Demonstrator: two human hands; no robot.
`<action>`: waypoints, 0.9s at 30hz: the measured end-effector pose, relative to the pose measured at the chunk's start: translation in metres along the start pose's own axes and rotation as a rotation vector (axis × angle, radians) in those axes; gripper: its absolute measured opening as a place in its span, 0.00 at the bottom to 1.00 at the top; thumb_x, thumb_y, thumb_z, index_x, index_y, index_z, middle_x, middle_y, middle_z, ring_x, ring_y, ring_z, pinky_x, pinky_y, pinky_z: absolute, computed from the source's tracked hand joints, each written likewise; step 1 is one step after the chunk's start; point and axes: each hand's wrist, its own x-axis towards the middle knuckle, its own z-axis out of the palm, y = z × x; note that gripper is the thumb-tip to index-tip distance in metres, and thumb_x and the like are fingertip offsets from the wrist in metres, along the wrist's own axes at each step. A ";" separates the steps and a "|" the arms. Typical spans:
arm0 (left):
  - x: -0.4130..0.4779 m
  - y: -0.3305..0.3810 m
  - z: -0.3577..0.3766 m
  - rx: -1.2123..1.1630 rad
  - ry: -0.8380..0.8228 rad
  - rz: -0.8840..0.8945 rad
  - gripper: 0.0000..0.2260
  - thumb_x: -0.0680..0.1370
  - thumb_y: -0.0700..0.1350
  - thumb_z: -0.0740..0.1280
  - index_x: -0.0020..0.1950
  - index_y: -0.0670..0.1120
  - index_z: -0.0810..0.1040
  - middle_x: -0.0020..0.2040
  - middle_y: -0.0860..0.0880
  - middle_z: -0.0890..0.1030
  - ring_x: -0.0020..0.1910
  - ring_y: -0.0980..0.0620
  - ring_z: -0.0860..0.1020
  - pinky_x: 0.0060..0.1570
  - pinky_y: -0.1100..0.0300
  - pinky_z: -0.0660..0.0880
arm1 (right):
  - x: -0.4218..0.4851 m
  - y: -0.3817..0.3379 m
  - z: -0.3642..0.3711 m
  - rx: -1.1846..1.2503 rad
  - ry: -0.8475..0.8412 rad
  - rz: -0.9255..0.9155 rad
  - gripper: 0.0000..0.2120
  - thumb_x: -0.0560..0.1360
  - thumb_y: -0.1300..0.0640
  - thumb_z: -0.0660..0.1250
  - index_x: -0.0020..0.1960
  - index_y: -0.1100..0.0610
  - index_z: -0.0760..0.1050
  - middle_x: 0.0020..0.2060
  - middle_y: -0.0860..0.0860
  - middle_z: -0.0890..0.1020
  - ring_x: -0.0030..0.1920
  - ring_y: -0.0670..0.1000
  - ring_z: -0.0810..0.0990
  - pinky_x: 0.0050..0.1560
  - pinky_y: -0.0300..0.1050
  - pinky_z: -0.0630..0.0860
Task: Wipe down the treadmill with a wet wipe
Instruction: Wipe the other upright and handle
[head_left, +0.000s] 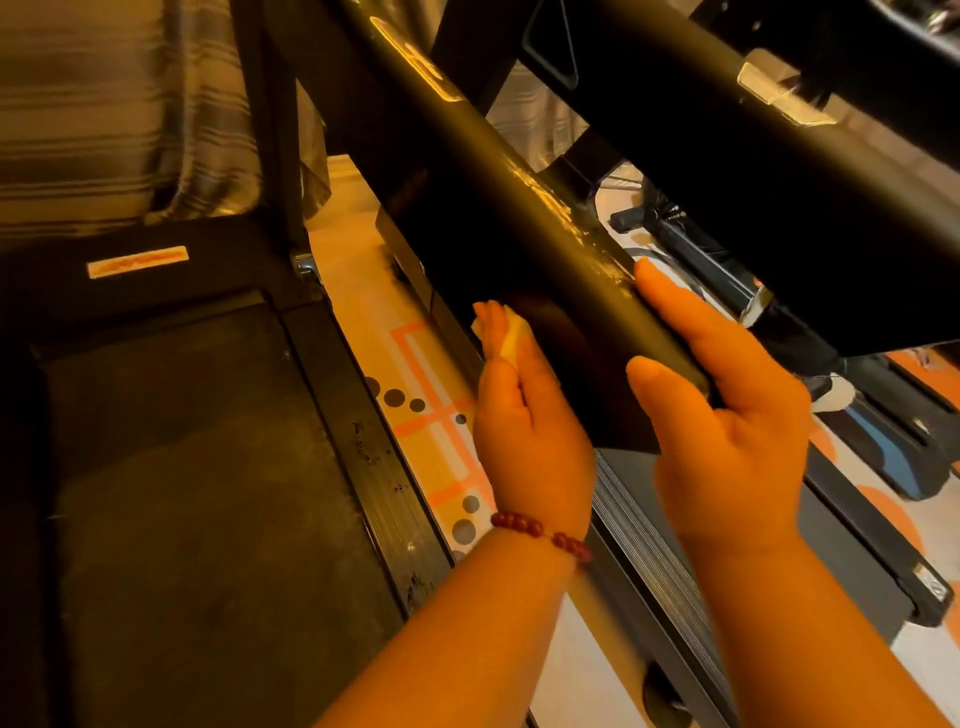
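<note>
A black treadmill handrail (498, 208) slants from the upper left down to the lower middle. My left hand (530, 431), with a red bead bracelet on the wrist, presses a small pale wet wipe (511, 338) against the handrail's left side. The wipe is mostly hidden behind my fingers. My right hand (727, 415) holds the rail's lower end, with the thumb on the near face and the fingers along the far side. The treadmill belt (197, 493) lies dark at the lower left.
A striped curtain (104, 104) hangs at the back left. The floor (415, 374) between machines has an orange and white pattern with grey dots. A second treadmill's console (779, 156) looms at the upper right, and its ribbed side rail (654, 571) runs under my arms.
</note>
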 end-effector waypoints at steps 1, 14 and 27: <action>-0.006 0.000 0.001 -0.042 -0.011 -0.005 0.20 0.79 0.54 0.57 0.71 0.56 0.66 0.75 0.54 0.64 0.72 0.60 0.63 0.67 0.55 0.70 | -0.001 0.002 0.002 0.015 0.022 -0.008 0.24 0.72 0.51 0.62 0.67 0.53 0.69 0.57 0.43 0.77 0.56 0.36 0.75 0.54 0.29 0.72; -0.032 -0.014 -0.001 -0.052 -0.011 0.034 0.23 0.77 0.61 0.58 0.71 0.57 0.65 0.73 0.58 0.67 0.72 0.59 0.64 0.63 0.62 0.72 | 0.001 0.011 0.004 0.051 0.043 -0.055 0.24 0.72 0.52 0.61 0.67 0.57 0.68 0.57 0.50 0.78 0.55 0.42 0.76 0.54 0.30 0.73; -0.047 0.018 0.011 0.285 -0.119 0.580 0.19 0.82 0.46 0.53 0.72 0.41 0.57 0.73 0.50 0.61 0.74 0.57 0.59 0.68 0.69 0.61 | 0.003 0.018 -0.009 0.217 -0.140 -0.003 0.18 0.81 0.52 0.51 0.68 0.52 0.70 0.66 0.46 0.74 0.63 0.34 0.72 0.60 0.25 0.66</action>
